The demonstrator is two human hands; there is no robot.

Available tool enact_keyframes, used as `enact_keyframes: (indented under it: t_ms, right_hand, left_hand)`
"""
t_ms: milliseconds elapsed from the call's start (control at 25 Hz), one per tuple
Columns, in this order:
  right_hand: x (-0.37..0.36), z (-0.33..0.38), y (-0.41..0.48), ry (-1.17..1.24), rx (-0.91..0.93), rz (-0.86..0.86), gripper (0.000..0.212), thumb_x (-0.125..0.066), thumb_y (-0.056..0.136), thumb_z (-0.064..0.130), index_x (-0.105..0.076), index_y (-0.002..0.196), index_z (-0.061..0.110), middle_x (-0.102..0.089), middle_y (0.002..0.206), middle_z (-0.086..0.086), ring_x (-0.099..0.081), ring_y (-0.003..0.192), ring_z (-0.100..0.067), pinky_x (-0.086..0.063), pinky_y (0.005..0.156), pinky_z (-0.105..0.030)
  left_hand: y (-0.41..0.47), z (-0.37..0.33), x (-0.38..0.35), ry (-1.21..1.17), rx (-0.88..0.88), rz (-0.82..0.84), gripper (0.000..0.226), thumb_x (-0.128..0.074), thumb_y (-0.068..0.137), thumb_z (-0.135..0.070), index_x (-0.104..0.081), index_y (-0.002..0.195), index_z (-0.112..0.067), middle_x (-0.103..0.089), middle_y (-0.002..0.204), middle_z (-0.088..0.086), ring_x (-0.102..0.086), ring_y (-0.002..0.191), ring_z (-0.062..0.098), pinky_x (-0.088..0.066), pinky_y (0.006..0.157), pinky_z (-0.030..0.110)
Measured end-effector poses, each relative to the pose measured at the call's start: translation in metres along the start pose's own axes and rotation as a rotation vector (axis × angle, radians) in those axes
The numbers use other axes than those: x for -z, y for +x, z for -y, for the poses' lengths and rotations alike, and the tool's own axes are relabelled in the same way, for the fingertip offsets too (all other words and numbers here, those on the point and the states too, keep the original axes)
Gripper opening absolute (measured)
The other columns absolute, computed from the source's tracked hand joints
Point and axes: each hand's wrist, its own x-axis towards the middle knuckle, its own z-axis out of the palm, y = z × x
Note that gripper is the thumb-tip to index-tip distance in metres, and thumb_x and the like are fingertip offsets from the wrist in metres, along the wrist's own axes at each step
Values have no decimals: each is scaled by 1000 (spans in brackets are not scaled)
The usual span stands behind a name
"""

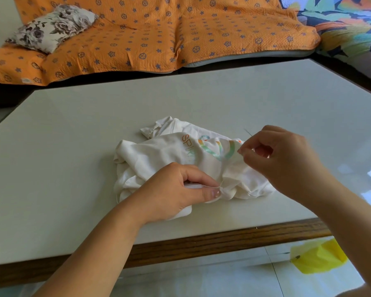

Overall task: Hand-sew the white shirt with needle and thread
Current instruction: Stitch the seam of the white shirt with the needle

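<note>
Pinching a gathered fold at the near edge of the white shirt (159, 153), the left hand (180, 189) held the cloth between thumb and forefinger, with the other fingers curled. The right hand (287, 159) was raised over the right side of the shirt, thumb and forefinger closed on the needle (247, 132). The needle's thin dark tip projected beyond the fingertips, away from the shirt. The shirt lay crumpled on the table (73, 146), printed side up.

Probable faults:
- A pull past the thread's free length would pucker the pinched fold or snap the thread.
- A loosened pinch on the fold would let the layers shift, so the stitch line would wander.
- A return stroke aimed close to the left thumb would risk a prick.
- Slack thread could snag on the creases around the fold.

Limits of view: the thread could not be traced from the fold to the needle. The seam under repair was apparently inside the pinch, covered by the left fingers. The needle's eye was hidden in the right fingers.
</note>
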Motion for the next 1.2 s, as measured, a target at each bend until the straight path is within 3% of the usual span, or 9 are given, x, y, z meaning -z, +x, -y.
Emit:
enact_keyframes:
  t_ms: [200, 360, 520, 640, 760, 840, 920, 1040, 1200]
  right_hand:
    - [8, 9, -9, 42, 142, 95, 15, -56, 84, 41, -69, 85, 34, -57, 80, 15, -53, 78, 6, -38, 68, -6]
    - [0, 12, -19, -49, 265, 341, 16, -59, 77, 55, -66, 80, 41, -56, 78, 18, -54, 84, 1, -39, 69, -9]
    - [2, 8, -17, 10, 236, 308, 8, -66, 80, 41, -61, 73, 39, -52, 70, 19, -52, 76, 6, -37, 66, -5]
    - [4, 9, -18, 55, 188, 349, 7, -64, 82, 41, -67, 77, 37, -58, 72, 18, -54, 76, 2, -38, 66, -9]
    - [7, 12, -16, 323, 49, 266, 19, -55, 90, 26, -70, 86, 38, -69, 80, 16, -59, 66, -7, -46, 62, -19]
    - [10, 15, -16, 559, -16, 195, 27, -52, 95, 5, -63, 94, 30, -73, 82, 3, -61, 59, -19, -48, 54, -31]
    - [8, 18, -17, 680, -72, 195, 25, -51, 95, -2, -53, 101, 22, -74, 84, -5, -66, 58, -28, -50, 50, -34]
    - [-2, 20, -21, 629, -136, 237, 18, -56, 93, 1, -61, 93, 18, -75, 84, -3, -71, 63, -27, -55, 53, -38]
    - [-2, 19, -23, 364, -121, 310, 24, -62, 91, 10, -72, 86, 31, -74, 70, 5, -72, 64, -16, -60, 68, -34]
  left_hand:
    - [-1, 0, 0, 5, 10, -21, 18, -75, 71, -39, -78, 88, -34, -73, 92, -21, -66, 96, -3, -47, 88, 14]
    - [0, -1, 2, 12, -7, -23, 22, -74, 73, -40, -79, 92, -30, -74, 92, -16, -68, 95, 1, -51, 91, 22]
    - [-2, 0, 4, -6, -23, -89, 23, -71, 67, -49, -78, 84, -35, -73, 84, -17, -66, 86, -2, -46, 81, 18]
    - [-2, -1, 4, -3, -43, -106, 20, -70, 68, -46, -77, 83, -35, -74, 86, -17, -67, 87, -3, -46, 81, 15]
    - [-3, -1, 3, -2, -43, -99, 19, -69, 69, -46, -77, 84, -36, -75, 89, -17, -68, 91, 0, -48, 85, 17]
    - [-4, -1, 4, 0, -40, -101, 21, -69, 70, -46, -77, 85, -35, -76, 89, -15, -68, 92, 2, -50, 87, 20]
    - [-4, -1, 4, -1, -43, -97, 21, -69, 72, -44, -77, 87, -33, -76, 90, -14, -69, 92, 3, -51, 88, 20]
    - [-3, -2, 4, -3, -42, -94, 12, -71, 79, -34, -77, 90, -31, -76, 90, -15, -68, 92, 0, -51, 87, 17]
    - [-3, -2, 5, -9, -45, -107, 9, -72, 83, -29, -77, 89, -30, -76, 90, -14, -69, 92, 2, -51, 88, 19]
